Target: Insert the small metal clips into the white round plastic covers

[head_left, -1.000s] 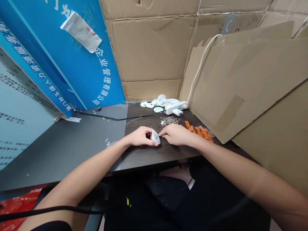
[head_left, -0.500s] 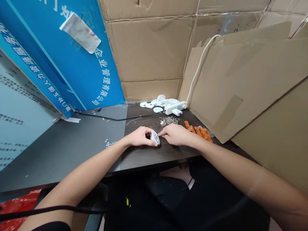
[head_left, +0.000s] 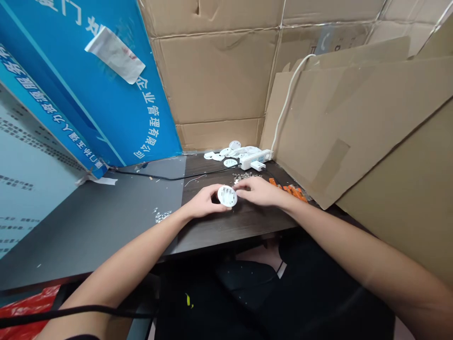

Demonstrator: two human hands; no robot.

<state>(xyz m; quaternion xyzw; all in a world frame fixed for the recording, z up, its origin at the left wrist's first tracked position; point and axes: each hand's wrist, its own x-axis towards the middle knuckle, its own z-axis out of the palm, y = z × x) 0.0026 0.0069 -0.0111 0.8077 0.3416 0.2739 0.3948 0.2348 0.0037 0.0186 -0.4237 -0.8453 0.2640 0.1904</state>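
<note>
My left hand (head_left: pixel 206 202) is closed on a round white plastic socket piece (head_left: pixel 227 196), thumb below and fingers around its left side. The piece is tilted up, with its ribbed, slotted face towards me. Close by its right edge is my right hand (head_left: pixel 257 191), fingers bent and thumb and index a little apart. I see nothing between them; whether a fingertip touches the rim is hard to tell. Just behind my right hand lies a pile of small metal parts (head_left: pixel 244 177), partly hidden by it.
More white round pieces (head_left: pixel 230 163) lie at the back beside a white power strip (head_left: pixel 255 159) with an adapter plugged in. Orange parts (head_left: pixel 295 192) lie right of my right hand. Small shiny parts (head_left: pixel 162 216) lie left. Cardboard panels (head_left: pixel 219 80) wall the dark table (head_left: pixel 208 231).
The white piece has turned in my left hand, so its ribbed face now shows. My right fingers have drawn slightly apart at its edge. The view has shifted slightly.
</note>
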